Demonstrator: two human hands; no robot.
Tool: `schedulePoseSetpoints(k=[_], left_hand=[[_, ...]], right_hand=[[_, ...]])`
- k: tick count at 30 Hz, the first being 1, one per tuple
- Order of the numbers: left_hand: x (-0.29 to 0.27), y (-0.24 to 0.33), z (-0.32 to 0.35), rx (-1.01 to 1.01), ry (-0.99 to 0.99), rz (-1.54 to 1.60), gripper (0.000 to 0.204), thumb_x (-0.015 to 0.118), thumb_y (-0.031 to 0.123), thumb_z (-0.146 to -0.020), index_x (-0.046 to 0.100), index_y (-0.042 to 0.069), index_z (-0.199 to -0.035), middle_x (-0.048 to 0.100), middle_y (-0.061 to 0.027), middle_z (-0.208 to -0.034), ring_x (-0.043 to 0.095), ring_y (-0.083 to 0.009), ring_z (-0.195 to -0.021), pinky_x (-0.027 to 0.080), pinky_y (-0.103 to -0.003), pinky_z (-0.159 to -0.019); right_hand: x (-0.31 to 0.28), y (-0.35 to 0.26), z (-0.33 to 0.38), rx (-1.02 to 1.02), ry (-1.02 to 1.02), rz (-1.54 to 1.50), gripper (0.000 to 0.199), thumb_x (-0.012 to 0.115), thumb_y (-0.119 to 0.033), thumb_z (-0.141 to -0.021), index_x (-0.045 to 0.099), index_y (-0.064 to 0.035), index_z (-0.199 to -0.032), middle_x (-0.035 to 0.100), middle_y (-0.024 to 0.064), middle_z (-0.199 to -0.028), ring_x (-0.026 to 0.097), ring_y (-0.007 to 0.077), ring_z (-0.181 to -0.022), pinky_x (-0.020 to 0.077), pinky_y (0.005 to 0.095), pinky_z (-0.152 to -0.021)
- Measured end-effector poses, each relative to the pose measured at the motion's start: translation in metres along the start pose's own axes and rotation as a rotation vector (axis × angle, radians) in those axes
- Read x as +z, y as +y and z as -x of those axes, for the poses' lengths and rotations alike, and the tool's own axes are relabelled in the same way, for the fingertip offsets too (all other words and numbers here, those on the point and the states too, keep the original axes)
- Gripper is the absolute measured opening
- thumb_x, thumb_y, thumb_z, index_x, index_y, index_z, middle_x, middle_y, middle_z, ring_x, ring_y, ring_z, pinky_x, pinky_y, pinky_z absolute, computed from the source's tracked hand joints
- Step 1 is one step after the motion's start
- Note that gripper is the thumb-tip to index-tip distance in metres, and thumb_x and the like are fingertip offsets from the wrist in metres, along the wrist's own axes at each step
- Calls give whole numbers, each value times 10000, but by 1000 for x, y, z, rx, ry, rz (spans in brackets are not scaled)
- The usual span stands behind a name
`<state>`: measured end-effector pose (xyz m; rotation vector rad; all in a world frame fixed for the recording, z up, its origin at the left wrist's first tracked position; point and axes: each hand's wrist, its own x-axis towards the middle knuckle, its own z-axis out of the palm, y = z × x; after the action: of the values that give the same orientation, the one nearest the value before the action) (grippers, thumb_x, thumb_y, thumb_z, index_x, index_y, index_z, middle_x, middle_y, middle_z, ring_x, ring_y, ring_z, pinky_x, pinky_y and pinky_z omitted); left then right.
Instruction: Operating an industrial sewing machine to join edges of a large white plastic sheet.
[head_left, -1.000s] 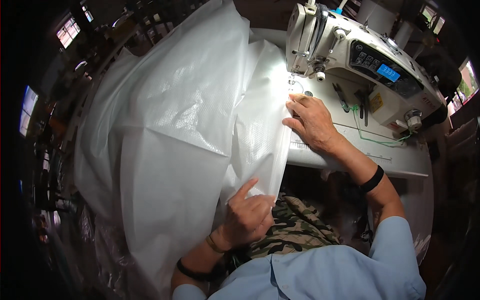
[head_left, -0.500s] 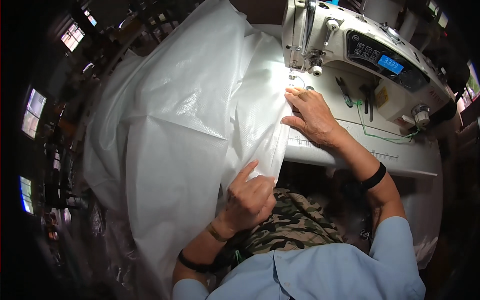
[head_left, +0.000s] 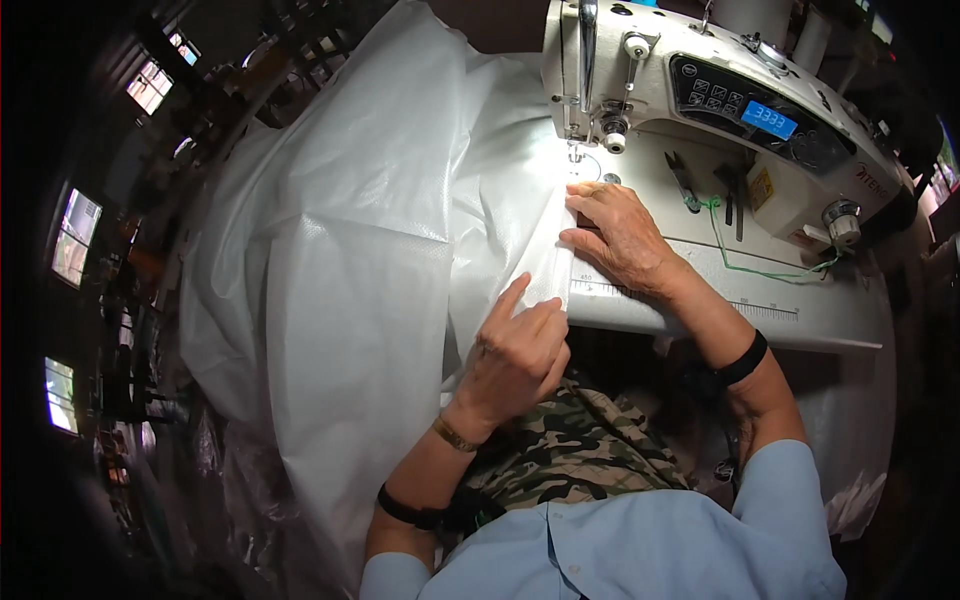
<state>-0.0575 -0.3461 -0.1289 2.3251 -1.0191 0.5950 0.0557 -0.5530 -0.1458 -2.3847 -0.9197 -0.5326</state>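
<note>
A large white sheet of woven plastic (head_left: pixel 360 290) with a glossy, creased surface spreads over the left and middle of the view. Its narrow folded right edge runs up to the needle area of a white sewing machine (head_left: pixel 850 165). My left hand (head_left: pixel 515 360) pinches this edge near the front of the table, index finger stretched along the sheet, other fingers curled; the thumb is hidden. Farther up, my right hand (head_left: pixel 625 240) lies palm down just before the presser foot (head_left: pixel 575 155). Its fingertips rest on the edge, the thumb spread apart from them.
Right of the needle lie thread snips (head_left: pixel 683 180) and a dark slim tool (head_left: pixel 732 200). Green cord (head_left: pixel 745 265) trails across the machine bed. A ruler scale (head_left: pixel 765 310) marks the table's front. My lap in camouflage cloth (head_left: pixel 580 440) is below the table edge.
My left hand has moved up along the sheet's edge, closer to my right hand. My right hand stays near the needle, almost unmoved. The whole view has shifted slightly.
</note>
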Motion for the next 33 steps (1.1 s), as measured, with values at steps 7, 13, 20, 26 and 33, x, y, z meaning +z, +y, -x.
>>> schedulePoseSetpoints(k=[7, 13, 20, 26, 33], left_hand=[[25, -20, -41, 34, -43, -101, 109, 630, -5, -768, 525, 2, -800, 533, -141, -759, 596, -338, -751, 433, -530, -1063], [34, -35, -55, 2, -67, -131, 109, 622, -1, -783, 521, 2, -822, 549, -146, -783, 598, -345, -781, 427, -522, -1067], [36, -35, -51, -44, -61, -114, 146, 623, 3, -801, 557, -11, -930, 619, -151, -965, 625, -330, -945, 413, -504, -1084], [37, -32, -50, -35, 29, -102, 104, 647, 2, -790, 570, 16, -859, 591, -118, -945, 586, -308, -895, 449, -450, -968], [29, -21, -44, -134, 26, -183, 105, 673, 25, -749, 585, 50, -800, 525, -93, -811, 538, -284, -779, 397, -391, -747]], right_hand=[[-1, 1, -4, 106, 23, -89, 280, 622, -224, -931, 671, 15, -1070, 659, 202, -1211, 576, 347, -1160, 395, 436, -1036], [-1, 5, -7, 118, 1, -147, 246, 600, -177, -923, 685, 6, -1064, 667, 189, -1215, 585, 341, -1158, 404, 445, -1029], [-11, 12, -5, -110, -32, -9, 175, 649, -111, -889, 667, -18, -1037, 670, 162, -1179, 597, 311, -1118, 420, 431, -997], [-14, 10, -3, -170, -11, -102, 126, 679, -122, -870, 681, -30, -955, 672, 115, -1074, 596, 294, -1028, 443, 415, -938], [-15, 9, -3, -208, -64, -111, 103, 692, -123, -864, 695, -40, -925, 675, 91, -1028, 614, 275, -969, 464, 408, -883]])
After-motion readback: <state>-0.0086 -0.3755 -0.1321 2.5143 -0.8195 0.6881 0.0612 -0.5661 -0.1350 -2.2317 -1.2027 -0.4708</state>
